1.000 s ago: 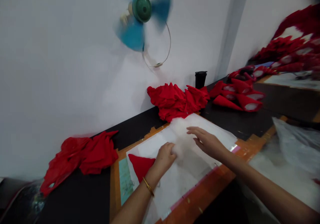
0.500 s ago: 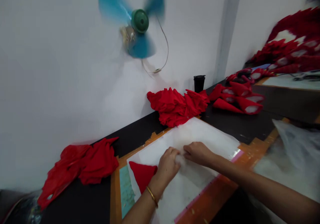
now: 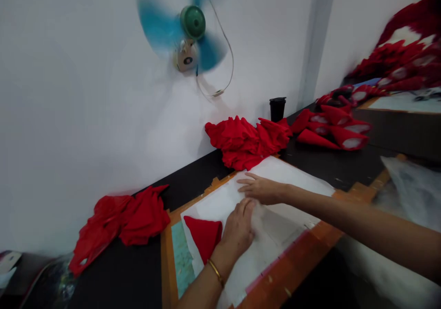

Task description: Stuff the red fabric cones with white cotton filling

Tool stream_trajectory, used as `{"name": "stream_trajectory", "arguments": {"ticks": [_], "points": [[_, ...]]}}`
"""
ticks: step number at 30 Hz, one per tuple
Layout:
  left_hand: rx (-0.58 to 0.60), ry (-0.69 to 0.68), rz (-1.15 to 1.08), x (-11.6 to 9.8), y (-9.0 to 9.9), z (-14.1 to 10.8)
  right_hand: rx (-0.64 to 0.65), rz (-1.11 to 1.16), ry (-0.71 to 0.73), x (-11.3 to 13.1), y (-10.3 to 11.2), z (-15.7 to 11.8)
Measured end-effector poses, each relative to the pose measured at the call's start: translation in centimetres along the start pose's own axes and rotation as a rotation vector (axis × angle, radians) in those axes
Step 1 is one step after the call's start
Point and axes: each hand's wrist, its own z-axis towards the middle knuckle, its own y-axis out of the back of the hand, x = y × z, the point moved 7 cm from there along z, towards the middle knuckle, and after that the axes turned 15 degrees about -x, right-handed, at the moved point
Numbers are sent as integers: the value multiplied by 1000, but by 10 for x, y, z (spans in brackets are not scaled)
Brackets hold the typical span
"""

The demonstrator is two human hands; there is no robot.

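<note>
My left hand [image 3: 239,226], with a gold bangle at the wrist, is closed at the edge of a thin see-through plastic sheet or bag [image 3: 280,226]. That plastic lies over a white sheet [image 3: 206,205] taped to the table; its exact shape is blurred. Just beyond, my right hand [image 3: 263,189] reaches across with its fingers spread, low over the white sheet. A red cloth triangle [image 3: 203,233], like a small pointed hat, lies flat to the left of my left hand.
Crumpled red cloth [image 3: 243,141] is heaped at the back, near a black cup [image 3: 277,109]. More red pieces [image 3: 332,130] with white insides lie right. A red bag and cloth [image 3: 120,217] sit left, clear plastic [image 3: 413,194] right. A fan [image 3: 193,22] spins on the wall.
My right hand has gone from closed fingers to spread ones and lies farther over the sheet. My left hand stays closed by the plastic, which now looks more spread out. The view shifted slightly.
</note>
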Motion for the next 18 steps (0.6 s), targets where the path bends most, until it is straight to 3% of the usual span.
{"name": "stream_trajectory", "arguments": {"ticks": [3,8,13,16,18], "points": [[102,24,-2,-3,-4,3,0,-1,-52,-3,-3,0],[113,322,18,19,-5,13,-7,-80,-87,-3,1,-6],[-62,562,-93,50,17,5,-10,-217,-228,-46,8,-40],[-253,684,-289,68,40,0,-19,-273,-323,-70,15,-63],[-372,748,-495,77,52,-3,-27,-283,-364,-72,22,-69]]}}
